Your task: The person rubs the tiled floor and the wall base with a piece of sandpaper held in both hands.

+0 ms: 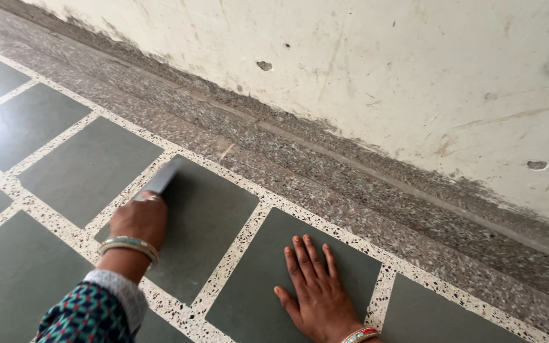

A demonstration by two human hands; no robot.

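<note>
Gripping a grey flat scraper-like tool, blurred, in the fisted left hand.
Right hand splayed open, empty, palm flat on the dark floor tile beside it.

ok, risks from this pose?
1. The left hand grips a flat grey tool that looks blurred, so it may be moving fast; it could slip or skid across the floor tiles.
2. The right hand lies flat on a tile close beside the tool's path; a wide stroke might hit the fingers.
3. The tool's edge could catch on the speckled joints between tiles.
</note>
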